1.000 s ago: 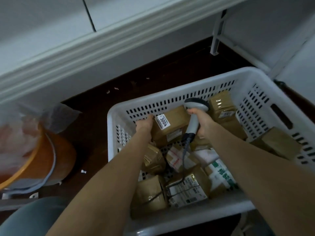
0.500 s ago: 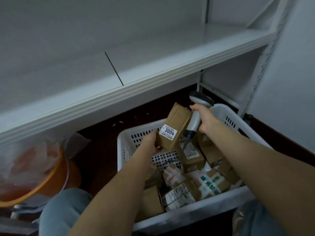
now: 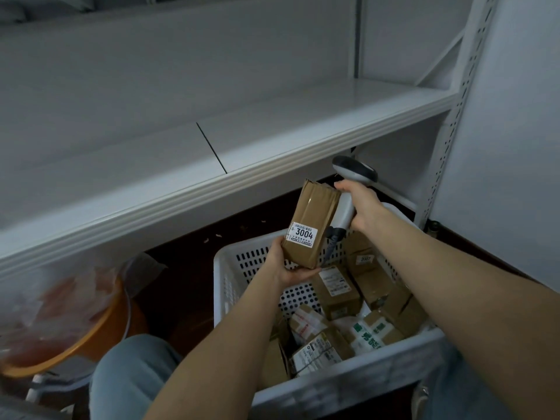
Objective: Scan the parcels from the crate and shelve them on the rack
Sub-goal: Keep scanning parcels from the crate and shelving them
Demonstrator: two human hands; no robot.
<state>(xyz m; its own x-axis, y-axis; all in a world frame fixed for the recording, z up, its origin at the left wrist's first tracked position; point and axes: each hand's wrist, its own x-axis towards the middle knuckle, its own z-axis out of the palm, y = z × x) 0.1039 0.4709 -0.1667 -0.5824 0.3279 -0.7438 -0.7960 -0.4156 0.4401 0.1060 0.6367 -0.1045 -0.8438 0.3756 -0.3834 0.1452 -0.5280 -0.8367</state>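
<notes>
My left hand grips the lower end of a brown parcel with a white label reading 3004, held upright above the white crate. Just right of the parcel, my right hand holds a grey handheld scanner by its handle, its head pointing up and away, its cord hanging toward the crate. Several more taped parcels lie inside the crate. The white rack shelf runs bare above and behind the parcel.
An orange basin with a clear plastic bag in it stands on the dark floor at the left. The rack's perforated upright rises at the right. My knee in jeans is at the bottom, left of the crate.
My left hand has lifted the 3004 parcel out of the crate and tipped it upright. My right hand rose with the scanner beside it. The view has tilted up toward the shelf.
</notes>
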